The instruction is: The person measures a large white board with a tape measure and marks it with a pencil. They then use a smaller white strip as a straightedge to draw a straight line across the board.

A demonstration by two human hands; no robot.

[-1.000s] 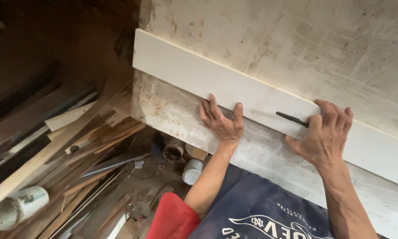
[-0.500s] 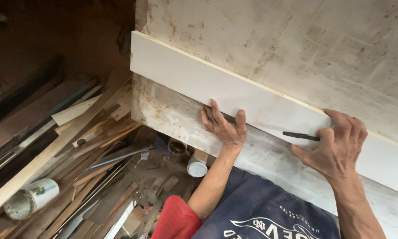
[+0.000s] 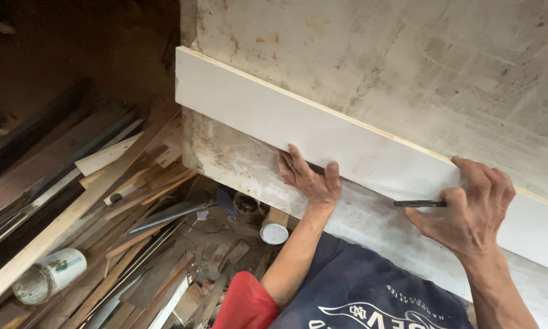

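A long white board (image 3: 274, 116) lies on a worn, stained workbench (image 3: 408, 67), running from upper left to lower right along the bench's near edge. My left hand (image 3: 307, 176) is pressed flat against the board's lower edge, fingers spread. My right hand (image 3: 472, 210) rests on the board farther right and holds a thin black pen (image 3: 417, 203), its tip pointing left along the board's face.
Below the bench, the floor on the left is piled with wooden strips and planks (image 3: 103, 201). A white can (image 3: 49, 274) lies on its side among them. A small white-lidded tin (image 3: 274, 231) and a dark round can (image 3: 247, 204) stand near the bench's base.
The view has shifted, and both hands now sit lower and farther right in it. My right hand with the pen has slid right along the board; the left hand stays pressed on its lower edge.
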